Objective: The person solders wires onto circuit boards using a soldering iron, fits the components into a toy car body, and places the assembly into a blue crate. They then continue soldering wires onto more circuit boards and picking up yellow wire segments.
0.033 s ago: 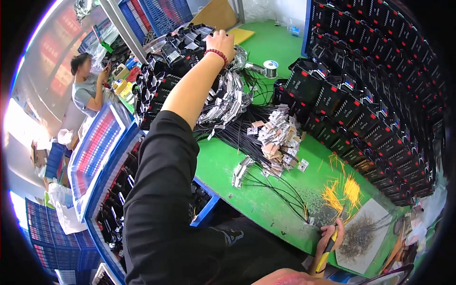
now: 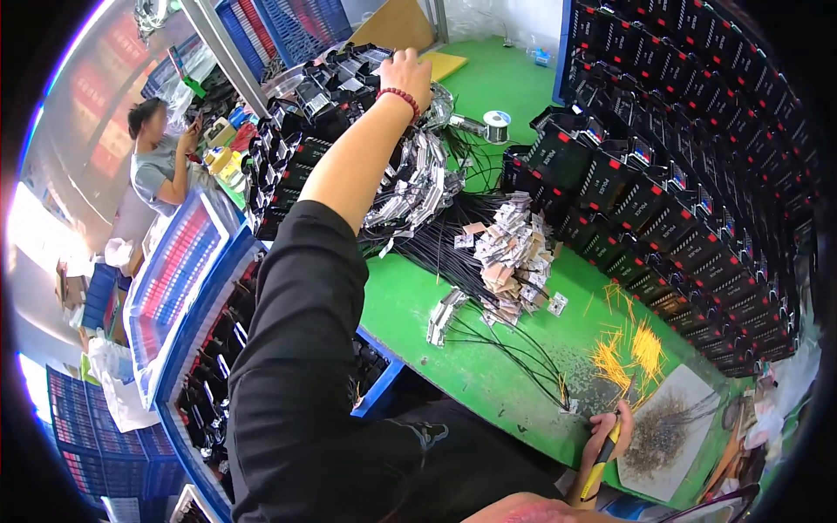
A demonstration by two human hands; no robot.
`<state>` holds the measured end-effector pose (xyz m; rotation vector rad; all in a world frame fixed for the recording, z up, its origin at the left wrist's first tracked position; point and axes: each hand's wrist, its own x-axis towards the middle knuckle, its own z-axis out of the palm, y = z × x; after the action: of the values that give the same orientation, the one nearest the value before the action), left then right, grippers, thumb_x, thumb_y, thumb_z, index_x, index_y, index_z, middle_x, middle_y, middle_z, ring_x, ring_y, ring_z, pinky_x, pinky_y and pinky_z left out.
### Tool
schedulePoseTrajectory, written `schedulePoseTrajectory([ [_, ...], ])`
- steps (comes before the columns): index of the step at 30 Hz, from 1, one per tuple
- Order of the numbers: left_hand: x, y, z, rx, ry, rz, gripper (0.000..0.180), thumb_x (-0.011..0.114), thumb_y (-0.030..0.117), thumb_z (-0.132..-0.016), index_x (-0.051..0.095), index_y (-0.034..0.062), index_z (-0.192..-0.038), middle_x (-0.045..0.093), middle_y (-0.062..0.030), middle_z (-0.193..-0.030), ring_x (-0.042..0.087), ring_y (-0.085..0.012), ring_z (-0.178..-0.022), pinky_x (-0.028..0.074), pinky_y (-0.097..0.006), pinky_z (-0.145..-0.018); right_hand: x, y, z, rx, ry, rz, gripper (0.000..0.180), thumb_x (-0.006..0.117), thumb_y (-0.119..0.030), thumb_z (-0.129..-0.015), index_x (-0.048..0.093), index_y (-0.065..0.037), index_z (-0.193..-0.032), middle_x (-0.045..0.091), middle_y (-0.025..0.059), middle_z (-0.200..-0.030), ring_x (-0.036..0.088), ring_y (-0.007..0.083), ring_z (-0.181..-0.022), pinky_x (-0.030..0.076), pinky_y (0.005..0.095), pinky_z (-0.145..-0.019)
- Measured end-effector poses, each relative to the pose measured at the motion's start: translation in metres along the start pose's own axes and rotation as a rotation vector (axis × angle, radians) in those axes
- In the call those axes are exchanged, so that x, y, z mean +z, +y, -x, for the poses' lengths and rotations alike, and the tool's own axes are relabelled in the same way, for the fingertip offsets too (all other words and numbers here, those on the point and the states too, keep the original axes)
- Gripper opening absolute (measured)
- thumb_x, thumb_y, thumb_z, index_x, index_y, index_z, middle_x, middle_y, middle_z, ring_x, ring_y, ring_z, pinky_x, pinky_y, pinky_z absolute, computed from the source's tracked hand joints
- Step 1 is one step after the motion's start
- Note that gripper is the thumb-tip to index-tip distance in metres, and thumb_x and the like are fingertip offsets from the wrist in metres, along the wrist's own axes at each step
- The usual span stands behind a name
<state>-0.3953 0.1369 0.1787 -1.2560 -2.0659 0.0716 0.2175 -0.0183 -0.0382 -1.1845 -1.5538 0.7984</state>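
Observation:
My left arm reaches to the far side of the green workbench (image 2: 488, 78). There my left hand (image 2: 405, 78), with a red bead bracelet at the wrist, rests over a heap of black plastic housings (image 2: 336, 91). Its fingers curl down and away, so whatever they grip is hidden. Near the bench's front right edge, my right hand (image 2: 608, 436) is closed around a soldering iron (image 2: 598, 471) with a yellow and black handle. Its tip points toward thin yellow strips (image 2: 645, 349). Close by lie black wires (image 2: 532, 349) joined to small silvery parts (image 2: 446, 315).
Small white boards (image 2: 514, 253) with black leads are heaped mid-bench. A wire spool (image 2: 496, 127) stands behind. Stacked black housings (image 2: 645, 192) wall off the right. A dirty white sheet (image 2: 689, 401) lies front right. Blue crates (image 2: 179, 296) and a seated person (image 2: 157, 157) are on the left.

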Motion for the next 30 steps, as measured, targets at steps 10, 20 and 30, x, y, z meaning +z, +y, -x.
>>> schedulePoseTrajectory([
  [10, 0.029, -0.05, -0.064, -0.061, -0.184, 0.41, 0.034, 0.07, 0.027, -0.074, 0.067, 0.0056, -0.101, 0.067, -0.0194, -0.106, 0.063, -0.0375, -0.103, 0.05, -0.042, -0.09, 0.004, -0.002, -0.003, -0.001, -0.018, 0.1, 0.036, 0.058, -0.023, -0.096, 0.057, 0.001, -0.122, 0.063, 0.0048, -0.063, 0.052, 0.0082, -0.053, 0.04, 0.0231, -0.051],
  [20, -0.057, -0.079, -0.014, -0.093, 0.402, 1.02, 0.031, 0.075, 0.025, -0.078, 0.069, 0.0029, -0.098, 0.069, -0.0105, -0.084, 0.065, -0.0193, -0.075, 0.052, -0.031, -0.072, 0.0, -0.005, 0.001, -0.011, 0.03, 0.013, 0.035, 0.058, -0.02, -0.095, 0.058, 0.002, -0.122, 0.064, 0.0055, -0.065, 0.051, 0.0072, -0.053, 0.041, 0.0223, -0.052],
  [30, -0.226, 0.014, 0.169, 0.993, 0.46, 0.63, 0.022, 0.069, 0.012, -0.059, 0.066, 0.008, -0.08, 0.053, -0.0035, -0.078, 0.061, -0.0223, -0.079, 0.045, -0.053, -0.098, -0.021, -0.094, -0.052, -0.594, 0.126, -0.157, 0.026, 0.057, -0.018, -0.097, 0.046, -0.003, -0.116, 0.066, 0.0224, -0.095, 0.064, 0.025, -0.076, 0.055, 0.038, -0.071],
])
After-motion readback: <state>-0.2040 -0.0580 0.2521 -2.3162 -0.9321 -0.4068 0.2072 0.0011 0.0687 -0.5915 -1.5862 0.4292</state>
